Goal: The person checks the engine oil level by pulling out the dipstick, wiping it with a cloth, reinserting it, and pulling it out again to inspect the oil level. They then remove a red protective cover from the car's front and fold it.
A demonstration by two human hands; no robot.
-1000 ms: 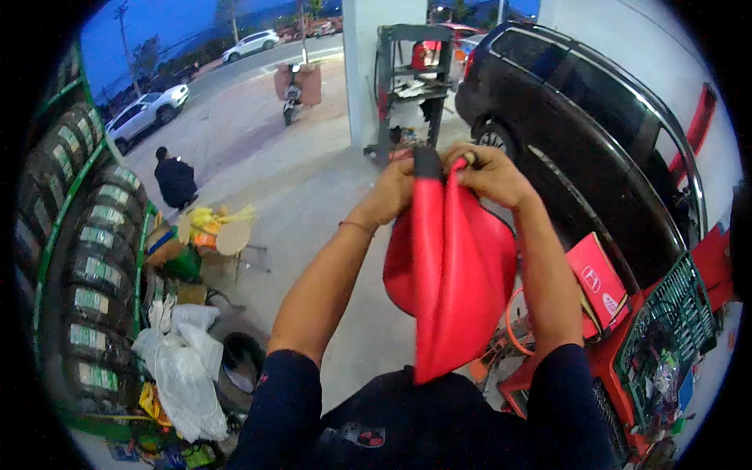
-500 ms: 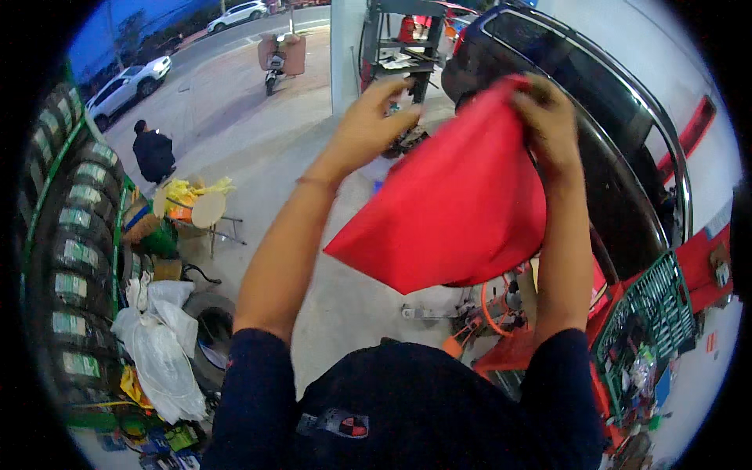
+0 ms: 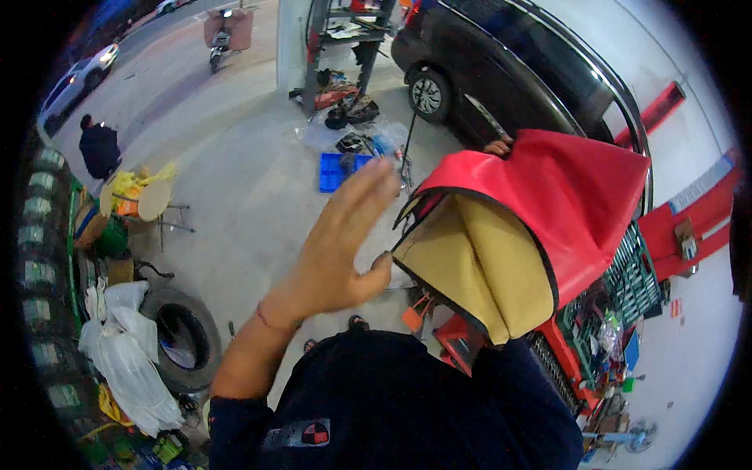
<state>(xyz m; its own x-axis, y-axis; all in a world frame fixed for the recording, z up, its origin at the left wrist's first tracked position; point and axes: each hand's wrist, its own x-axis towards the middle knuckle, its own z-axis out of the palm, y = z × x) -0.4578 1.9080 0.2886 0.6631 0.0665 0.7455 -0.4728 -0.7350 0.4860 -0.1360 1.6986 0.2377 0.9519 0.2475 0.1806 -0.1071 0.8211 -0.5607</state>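
A red sheet cover (image 3: 583, 196) with black edging hangs in front of me at the right, folded over so that its tan underside (image 3: 501, 270) shows. My right hand (image 3: 498, 147) is mostly hidden behind it; only fingertips show, pinching the cover's far edge. The cover also hides most of my right forearm. To the left, my left hand (image 3: 348, 235) is raised with its fingers stretched out and holds nothing. Its thumb tip is close to the cover's black-edged left corner; I cannot tell whether they touch.
A dark car (image 3: 501, 70) stands beyond the cover. A blue tray (image 3: 337, 171) and loose parts lie on the floor. At the right is a green socket tool case (image 3: 630, 270). Tyres (image 3: 184, 337) and a rack line the left; a person (image 3: 99, 149) is farther off.
The cover has swung to the right and folded over, bringing its tan underside into view. My left hand has come down lower. The whole view has shifted to show more of the right side.
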